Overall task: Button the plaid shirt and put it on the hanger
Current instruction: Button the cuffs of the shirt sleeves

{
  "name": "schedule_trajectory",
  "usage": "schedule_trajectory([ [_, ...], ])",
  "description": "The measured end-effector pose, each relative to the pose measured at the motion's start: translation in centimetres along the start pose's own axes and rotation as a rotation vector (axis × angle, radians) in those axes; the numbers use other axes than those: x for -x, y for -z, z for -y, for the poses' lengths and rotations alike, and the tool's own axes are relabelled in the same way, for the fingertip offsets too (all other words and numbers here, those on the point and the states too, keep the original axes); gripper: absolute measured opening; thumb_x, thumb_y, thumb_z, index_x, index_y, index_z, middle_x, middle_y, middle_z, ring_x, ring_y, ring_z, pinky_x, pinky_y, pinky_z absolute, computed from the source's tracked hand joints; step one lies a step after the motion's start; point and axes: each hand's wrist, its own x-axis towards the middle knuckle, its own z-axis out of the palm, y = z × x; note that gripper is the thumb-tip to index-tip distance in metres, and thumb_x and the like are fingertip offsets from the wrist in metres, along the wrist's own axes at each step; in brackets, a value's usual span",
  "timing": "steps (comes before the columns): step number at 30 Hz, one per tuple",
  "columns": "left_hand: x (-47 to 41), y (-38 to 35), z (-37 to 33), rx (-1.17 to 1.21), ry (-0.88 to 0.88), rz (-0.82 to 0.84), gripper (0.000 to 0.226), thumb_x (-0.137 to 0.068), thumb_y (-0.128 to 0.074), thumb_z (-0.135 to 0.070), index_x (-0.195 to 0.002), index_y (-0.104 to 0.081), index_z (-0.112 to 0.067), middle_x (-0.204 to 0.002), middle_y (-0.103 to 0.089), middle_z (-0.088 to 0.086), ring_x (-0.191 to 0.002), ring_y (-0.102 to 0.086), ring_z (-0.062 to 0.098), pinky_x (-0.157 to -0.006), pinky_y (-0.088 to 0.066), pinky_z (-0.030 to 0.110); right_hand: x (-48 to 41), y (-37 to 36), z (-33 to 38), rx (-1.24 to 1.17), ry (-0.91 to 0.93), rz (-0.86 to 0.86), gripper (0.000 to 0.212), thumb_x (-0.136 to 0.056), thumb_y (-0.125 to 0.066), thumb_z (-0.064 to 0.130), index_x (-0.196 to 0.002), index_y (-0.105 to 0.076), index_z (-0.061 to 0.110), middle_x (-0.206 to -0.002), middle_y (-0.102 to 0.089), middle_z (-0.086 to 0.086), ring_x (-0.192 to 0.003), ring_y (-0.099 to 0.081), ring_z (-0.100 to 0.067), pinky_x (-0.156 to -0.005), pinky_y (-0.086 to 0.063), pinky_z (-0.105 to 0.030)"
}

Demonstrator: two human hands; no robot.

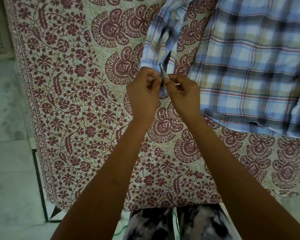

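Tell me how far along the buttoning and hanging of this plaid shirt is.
Done: the plaid shirt lies spread on the patterned bedspread; whether its front is buttoned cannot be told. In hand: the left hand and right hand pinch the edges of the sleeve cuff together, apparently fastening it. Left: hanging the shirt; no hanger is in view.
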Motion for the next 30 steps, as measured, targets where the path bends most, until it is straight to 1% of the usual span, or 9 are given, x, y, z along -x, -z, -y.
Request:
schedule_trajectory([
  [3,0.1,0.3,0.3,0.017,-0.012,0.019,0.004,-0.079,-0.064,-0.003,-0.084,-0.063,-0.003,-0.076,-0.062,-0.007,-0.063,-0.059,-0.004,-0.064,-0.050,0.012,-0.3,0.3,0.4,-0.144,-0.115,0.022,0.032,-0.085,-0.048,0.026,-0.084,-0.069,0.002,-0.082,-0.069,-0.018,-0.076,-0.067,-0.028,-0.070,-0.055,-0.037],
  [5,0.3,0.4,0.4,0.031,-0.017,0.031,0.004,-0.079,-0.063,-0.001,-0.082,-0.062,-0.004,-0.075,-0.062,-0.008,-0.063,-0.059,-0.006,-0.064,-0.050,0.012,-0.6,0.4,0.5,-0.194,-0.150,0.048,0.023,-0.090,-0.049,0.017,-0.085,-0.069,0.006,-0.081,-0.069,-0.018,-0.077,-0.068,-0.034,-0.073,-0.057,-0.041],
  [8,0.2,0.5,0.5,0.048,-0.010,0.034,0.004,-0.079,-0.062,-0.001,-0.082,-0.062,-0.004,-0.075,-0.063,-0.007,-0.065,-0.060,-0.004,-0.065,-0.053,0.016,-0.8,0.5,0.2,-0.188,-0.111,0.108,0.018,-0.089,-0.051,-0.001,-0.093,-0.068,0.000,-0.080,-0.069,-0.013,-0.074,-0.067,-0.028,-0.069,-0.058,-0.031],
  [12,0.1,0.3,-0.1,0.013,0.006,0.048,0.011,-0.081,-0.057,0.000,-0.087,-0.065,-0.005,-0.078,-0.063,-0.009,-0.067,-0.060,-0.008,-0.064,-0.048,0.009,-0.9,0.4,0.0,-0.073,0.000,0.049,0.012,-0.083,-0.059,-0.001,-0.088,-0.070,0.002,-0.073,-0.068,-0.007,-0.062,-0.064,-0.008,-0.064,-0.056,-0.024],
  [14,0.1,0.3,-0.6,0.027,0.055,0.059,0.015,-0.083,-0.055,-0.002,-0.091,-0.066,-0.006,-0.083,-0.067,-0.004,-0.071,-0.062,0.002,-0.066,-0.050,0.014,-0.8,0.2,-0.2,0.041,0.074,-0.001,0.013,-0.082,-0.060,0.007,-0.089,-0.070,0.001,-0.076,-0.071,-0.009,-0.065,-0.067,-0.011,-0.066,-0.057,-0.029],
  [17,0.0,0.0,-1.0,0.143,0.214,0.101,0.012,-0.084,-0.063,-0.012,-0.095,-0.067,-0.009,-0.088,-0.071,0.003,-0.078,-0.067,0.010,-0.071,-0.055,0.021,-0.3,-0.3,-0.1,0.151,0.158,-0.073,0.020,-0.084,-0.060,0.018,-0.091,-0.069,0.002,-0.079,-0.073,-0.011,-0.070,-0.069,-0.020,-0.065,-0.057,-0.039],
  [21,-0.4,-0.2,-0.8,0.327,0.387,0.068,0.008,-0.082,-0.065,-0.006,-0.090,-0.068,-0.008,-0.084,-0.070,0.009,-0.076,-0.067,0.016,-0.073,-0.056,0.030,0.5,-1.2,-0.3,0.223,0.220,-0.172,0.016,-0.085,-0.060,0.016,-0.091,-0.067,0.003,-0.081,-0.073,-0.010,-0.071,-0.069,-0.021,-0.063,-0.056,-0.042],
  [25,-0.9,-0.4,-0.5,0.361,0.465,0.066,0.011,-0.084,-0.060,-0.001,-0.080,-0.063,-0.011,-0.073,-0.065,0.006,-0.063,-0.059,0.013,-0.060,-0.049,0.025,0.7,-2.0,-0.7,0.225,0.184,-0.207,0.014,-0.085,-0.060,0.017,-0.090,-0.065,0.005,-0.078,-0.072,-0.010,-0.068,-0.068,-0.022,-0.060,-0.054,-0.046],
  [30,-1.8,-0.9,-0.3,0.354,0.517,0.086,0.017,-0.084,-0.057,0.002,-0.075,-0.060,-0.012,-0.067,-0.061,0.002,-0.053,-0.056,0.005,-0.052,-0.046,0.019,0.8,-2.3,-0.7,0.171,0.131,-0.233,0.013,-0.084,-0.059,0.017,-0.085,-0.065,0.005,-0.072,-0.070,-0.010,-0.064,-0.067,-0.022,-0.059,-0.054,-0.046],
])
